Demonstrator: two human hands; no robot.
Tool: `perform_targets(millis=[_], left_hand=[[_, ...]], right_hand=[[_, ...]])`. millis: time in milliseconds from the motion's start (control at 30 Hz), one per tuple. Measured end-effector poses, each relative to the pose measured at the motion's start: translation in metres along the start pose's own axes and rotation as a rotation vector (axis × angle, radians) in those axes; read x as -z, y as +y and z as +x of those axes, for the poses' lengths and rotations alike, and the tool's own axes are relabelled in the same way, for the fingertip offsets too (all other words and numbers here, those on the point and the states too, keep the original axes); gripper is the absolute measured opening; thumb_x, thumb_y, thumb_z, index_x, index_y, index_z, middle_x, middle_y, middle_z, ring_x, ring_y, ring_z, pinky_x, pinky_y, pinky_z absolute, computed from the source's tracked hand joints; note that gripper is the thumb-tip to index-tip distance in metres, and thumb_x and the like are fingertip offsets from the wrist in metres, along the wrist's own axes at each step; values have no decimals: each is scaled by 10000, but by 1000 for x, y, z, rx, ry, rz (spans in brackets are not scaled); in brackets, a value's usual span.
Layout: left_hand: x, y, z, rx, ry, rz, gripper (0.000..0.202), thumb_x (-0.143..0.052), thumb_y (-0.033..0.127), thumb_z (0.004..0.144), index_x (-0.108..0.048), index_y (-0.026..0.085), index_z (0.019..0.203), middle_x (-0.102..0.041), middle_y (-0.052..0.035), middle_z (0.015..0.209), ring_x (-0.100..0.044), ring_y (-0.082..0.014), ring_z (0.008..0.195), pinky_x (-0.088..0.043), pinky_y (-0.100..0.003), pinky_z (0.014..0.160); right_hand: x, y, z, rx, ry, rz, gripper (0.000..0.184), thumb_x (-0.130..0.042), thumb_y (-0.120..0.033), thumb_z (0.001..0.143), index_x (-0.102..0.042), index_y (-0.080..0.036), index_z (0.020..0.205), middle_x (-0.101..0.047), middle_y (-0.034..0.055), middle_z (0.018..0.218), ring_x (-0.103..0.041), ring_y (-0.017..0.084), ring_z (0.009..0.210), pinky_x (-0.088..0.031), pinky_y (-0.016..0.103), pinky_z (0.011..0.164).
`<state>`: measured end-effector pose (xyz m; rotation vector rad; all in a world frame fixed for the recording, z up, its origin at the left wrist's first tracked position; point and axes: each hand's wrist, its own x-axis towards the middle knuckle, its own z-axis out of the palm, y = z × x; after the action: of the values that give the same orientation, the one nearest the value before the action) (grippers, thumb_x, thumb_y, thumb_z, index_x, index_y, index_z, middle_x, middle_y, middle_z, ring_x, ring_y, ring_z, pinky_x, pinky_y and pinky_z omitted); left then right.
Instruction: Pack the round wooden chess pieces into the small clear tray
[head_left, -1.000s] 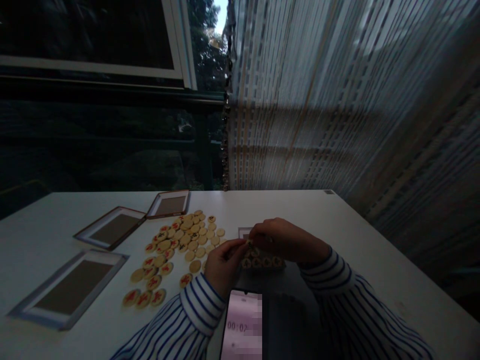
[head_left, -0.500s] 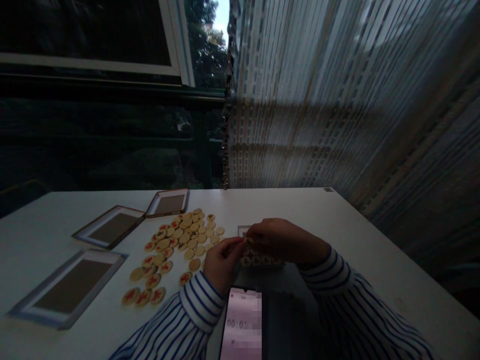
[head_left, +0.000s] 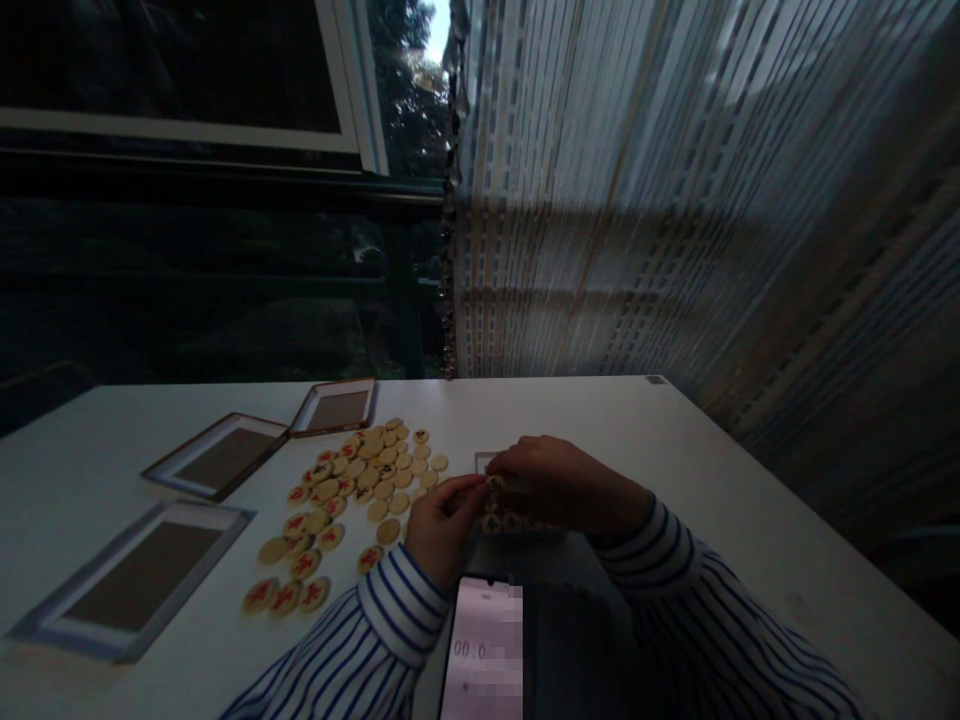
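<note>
My left hand (head_left: 437,528) and my right hand (head_left: 564,482) meet over a small box (head_left: 484,463) that holds a row of round pieces (head_left: 504,522). Both hands pinch the same pale round game piece (head_left: 495,485) between their fingertips, just above that row. To the left of my hands, a loose spread of round cream pieces (head_left: 360,480) with red or black marks lies on the white table (head_left: 697,470). Both sleeves are white with blue stripes.
Three shallow box trays lie at the left: a large one (head_left: 135,575) near the front, one (head_left: 217,462) behind it, and a small one (head_left: 336,408) at the back. A phone (head_left: 484,650) with a lit screen sits below my hands. A curtain (head_left: 675,200) hangs behind the table.
Both hands stay pinched together over the box, shifting only slightly left. The view has drifted a little.
</note>
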<state>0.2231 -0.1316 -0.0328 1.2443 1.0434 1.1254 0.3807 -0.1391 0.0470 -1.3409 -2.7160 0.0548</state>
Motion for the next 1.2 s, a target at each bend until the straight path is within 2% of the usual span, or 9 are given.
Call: perform_targets(millis=[133, 267, 367, 533, 633, 867, 1067, 1200], left_hand=[[0, -1, 1, 4, -5, 8, 259, -638, 318, 628, -651, 122, 796, -685, -61, 738, -627, -160, 682, -498, -249, 638], [0, 0, 0, -58, -8, 75, 226, -609, 312, 653, -653, 133, 786, -685, -47, 728, -625, -153, 678, -499, -245, 634], [2, -2, 0, -123, 16, 206, 212, -576, 301, 679, -647, 136, 790, -681, -50, 744, -620, -157, 699, -497, -257, 646], [7, -11, 2, -284, 46, 547, 227, -496, 252, 723, -625, 141, 874, -651, -71, 835, -596, -146, 671, -494, -281, 615], [9, -18, 4, -354, 35, 645, 235, -472, 214, 724, -607, 131, 897, -629, -89, 871, -592, -153, 704, -500, -293, 617], [9, -24, 5, -450, -20, 698, 239, -431, 160, 725, -585, 132, 906, -618, -84, 858, -588, -157, 762, -504, -295, 659], [11, -28, 6, -449, -38, 709, 240, -433, 162, 734, -570, 136, 928, -609, -86, 887, -585, -162, 784, -505, -310, 677], [11, -29, 6, -449, -41, 700, 238, -437, 148, 728, -569, 144, 926, -608, -82, 891, -587, -155, 773, -508, -300, 666]], right_hand=[[-1, 0, 0, 7, -1, -25, 250, -483, -327, 781, -565, -197, 978, -621, 54, 838, -547, 160, 746, -354, 252, 617], [-1, 1, 0, -16, -25, -51, 251, -487, -332, 771, -571, -204, 970, -625, 50, 823, -552, 159, 731, -348, 248, 608], [1, 3, -1, -54, -65, -92, 265, -485, -344, 768, -577, -206, 976, -627, 62, 828, -560, 167, 733, -355, 251, 607], [2, 8, -3, -135, -122, -168, 273, -494, -331, 743, -585, -206, 969, -632, 76, 815, -576, 178, 702, -369, 258, 584], [-2, 12, -5, -165, -144, -186, 255, -471, -328, 745, -600, -209, 930, -635, 75, 792, -583, 185, 689, -372, 260, 568], [-12, 20, -5, -206, -203, -174, 261, -462, -320, 736, -626, -200, 899, -643, 90, 810, -589, 205, 735, -391, 271, 588], [-13, 23, -2, -239, -277, -167, 238, -469, -279, 715, -640, -184, 851, -649, 102, 802, -597, 211, 741, -402, 269, 583], [-14, 21, -2, -248, -271, -177, 247, -457, -270, 718, -643, -170, 848, -653, 112, 778, -604, 217, 723, -408, 276, 579]])
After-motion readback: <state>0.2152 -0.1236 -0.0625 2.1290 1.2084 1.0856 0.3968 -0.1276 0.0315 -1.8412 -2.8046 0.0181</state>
